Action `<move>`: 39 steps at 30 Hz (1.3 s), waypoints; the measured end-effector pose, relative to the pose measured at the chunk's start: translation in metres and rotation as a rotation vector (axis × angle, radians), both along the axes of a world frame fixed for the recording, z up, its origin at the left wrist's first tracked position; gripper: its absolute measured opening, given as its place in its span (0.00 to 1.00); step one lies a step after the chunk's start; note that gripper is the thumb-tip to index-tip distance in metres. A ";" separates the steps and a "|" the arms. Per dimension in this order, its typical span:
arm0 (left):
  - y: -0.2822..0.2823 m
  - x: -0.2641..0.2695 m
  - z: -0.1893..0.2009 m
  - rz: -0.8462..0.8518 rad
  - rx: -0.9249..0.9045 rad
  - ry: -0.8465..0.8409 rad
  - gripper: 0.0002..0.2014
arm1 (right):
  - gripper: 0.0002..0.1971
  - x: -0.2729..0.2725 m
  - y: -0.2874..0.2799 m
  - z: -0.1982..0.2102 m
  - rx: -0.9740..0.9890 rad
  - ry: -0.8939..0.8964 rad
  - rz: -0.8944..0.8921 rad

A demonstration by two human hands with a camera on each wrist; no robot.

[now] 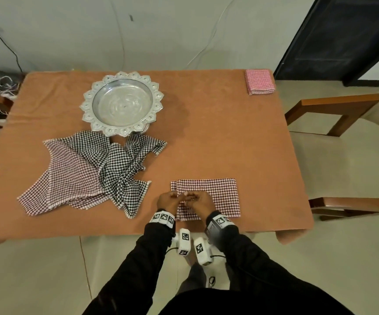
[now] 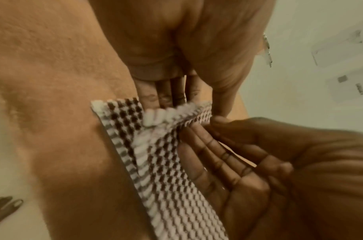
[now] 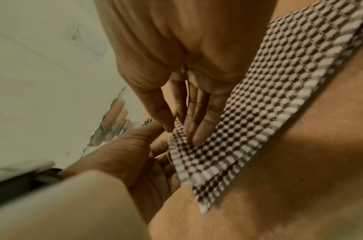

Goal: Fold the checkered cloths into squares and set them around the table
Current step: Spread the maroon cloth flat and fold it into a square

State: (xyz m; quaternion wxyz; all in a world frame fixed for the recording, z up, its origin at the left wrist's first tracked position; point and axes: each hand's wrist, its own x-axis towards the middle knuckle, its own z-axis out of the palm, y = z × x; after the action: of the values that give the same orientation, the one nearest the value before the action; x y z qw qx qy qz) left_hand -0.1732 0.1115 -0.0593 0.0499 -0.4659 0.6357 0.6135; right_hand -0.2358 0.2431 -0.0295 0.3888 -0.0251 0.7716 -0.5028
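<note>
- Working both hands together at the left end of the red-checked cloth (image 1: 209, 196), near the table (image 1: 229, 133) front edge, I pinch its fringed hem with my left hand (image 1: 169, 201)
- My right hand (image 1: 201, 202) lies flat-fingered on it, pinning the layers so the next fold stays square

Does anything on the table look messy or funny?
Yes. The unfolded checkered cloths lie in a crumpled heap just in front of the silver tray, not folded yet. The red cloth under both hands has a left edge whose layers don't quite line up. The folded cloth at the far corner looks neat.
</note>
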 end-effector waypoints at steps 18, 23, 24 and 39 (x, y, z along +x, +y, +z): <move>-0.023 0.019 -0.015 0.108 -0.174 -0.158 0.11 | 0.09 -0.042 0.142 -0.027 0.443 0.223 -0.410; -0.014 0.021 -0.001 0.085 -0.274 -0.197 0.11 | 0.09 -0.054 0.141 -0.026 0.347 0.083 -0.461; -0.011 0.020 0.000 0.059 -0.270 -0.218 0.11 | 0.10 -0.056 0.141 -0.027 0.328 0.067 -0.427; 0.081 -0.051 0.007 0.140 -0.011 -0.171 0.08 | 0.09 -0.129 0.232 -0.028 0.326 0.078 -0.435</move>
State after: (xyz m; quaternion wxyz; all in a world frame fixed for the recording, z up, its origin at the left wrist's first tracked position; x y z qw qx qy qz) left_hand -0.2242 0.1925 -0.0521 0.0586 -0.5602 0.5982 0.5700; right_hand -0.3645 0.4750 -0.0575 0.2405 0.1851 0.8440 -0.4422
